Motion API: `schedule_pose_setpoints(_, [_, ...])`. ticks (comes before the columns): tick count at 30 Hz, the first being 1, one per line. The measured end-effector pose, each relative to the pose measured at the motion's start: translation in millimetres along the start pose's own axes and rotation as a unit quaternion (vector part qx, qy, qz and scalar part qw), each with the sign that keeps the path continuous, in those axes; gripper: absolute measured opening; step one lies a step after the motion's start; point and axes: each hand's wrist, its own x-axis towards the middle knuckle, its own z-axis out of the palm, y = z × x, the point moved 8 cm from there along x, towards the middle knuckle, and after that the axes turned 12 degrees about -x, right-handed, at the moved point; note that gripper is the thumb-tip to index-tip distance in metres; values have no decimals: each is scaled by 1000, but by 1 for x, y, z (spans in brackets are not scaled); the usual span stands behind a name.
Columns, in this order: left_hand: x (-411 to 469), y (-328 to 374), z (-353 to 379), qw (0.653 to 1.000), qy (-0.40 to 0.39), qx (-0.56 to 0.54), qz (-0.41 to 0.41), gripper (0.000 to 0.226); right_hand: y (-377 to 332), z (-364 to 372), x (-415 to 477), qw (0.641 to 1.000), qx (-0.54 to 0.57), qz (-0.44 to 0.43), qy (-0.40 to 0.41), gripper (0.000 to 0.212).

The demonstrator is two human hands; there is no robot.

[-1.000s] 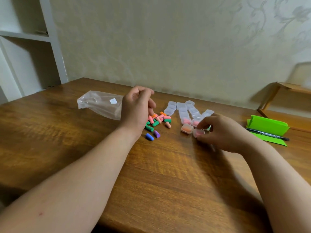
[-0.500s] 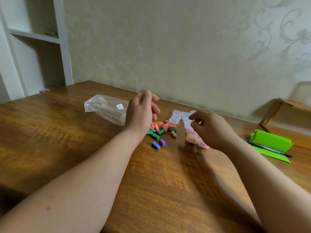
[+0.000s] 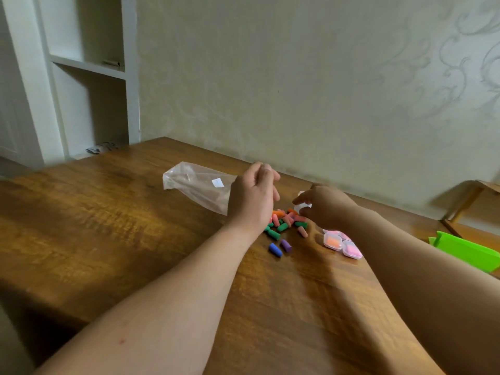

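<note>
Right now I see the left hand point(image 3: 254, 201) held over the far left edge of a pile of foam earplugs point(image 3: 284, 223) on the wooden table point(image 3: 108, 239), its back turned to me. Its fingers point(image 3: 266, 171) are curled inward, and I cannot tell from this angle whether they hold anything. Just behind that hand lies a clear plastic bag point(image 3: 194, 188) with a small white label, its near end hidden by the hand, so I cannot say whether the two touch. The right hand point(image 3: 324, 207) is at the far right edge of the pile, and its fingers point(image 3: 304, 197) are pinched on a small clear box point(image 3: 302, 206), of which only a pale corner shows. The earplugs are orange, pink and green, heaped loosely together between the two hands. A blue earplug point(image 3: 275, 250) and a purple earplug point(image 3: 286, 245) lie side by side, a little apart from the pile on the side nearer me. Beside my right forearm sit two shut boxes touching each other, an orange-filled box point(image 3: 332, 241) and a pink-filled box point(image 3: 351, 250). A bright green folder point(image 3: 465, 250) rests at the right edge of the table, well apart from the earplugs. White shelves point(image 3: 86, 66) stand against the wall at the left.
</note>
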Motion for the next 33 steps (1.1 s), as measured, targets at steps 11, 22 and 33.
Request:
schedule_pose_setpoints(11, [2,-2,-5,997,7,-61,-36,33,7,6,-8,998,58,23,-11,44])
schedule_pose_setpoints(22, [-18,-8,41,975,-184,-77,-95,24,-2,-59,-108,891,390,42,227,38])
schedule_pose_setpoints(33, [-34,-16,56,934,-262,-174,-168,29,-10,-30,-126,843,506,8,183,35])
